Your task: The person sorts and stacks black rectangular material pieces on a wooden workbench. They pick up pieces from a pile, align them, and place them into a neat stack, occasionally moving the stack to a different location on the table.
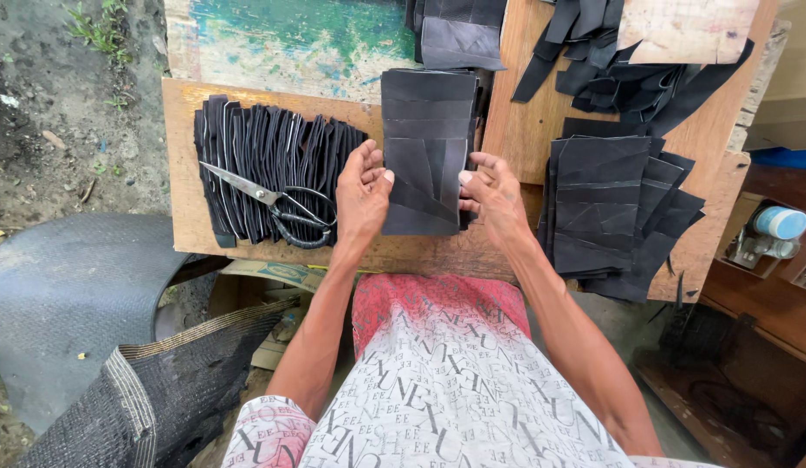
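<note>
A stack of black rectangular rubber-like sheets [427,143] lies on a wooden board [524,130] in front of me. My left hand [361,195] presses against the stack's left edge, and my right hand [492,195] grips its right edge, so both hands hold the stack between them. Left of my left hand, a row of narrow black strips [268,152] lies on the board with metal scissors [277,204] resting on top.
Another pile of black sheets [606,204] sits to the right, and loose black strips [611,65] lie at the back right. A black mat and mesh fabric [117,347] lie on the ground at left. A small container with a blue lid [780,224] stands at far right.
</note>
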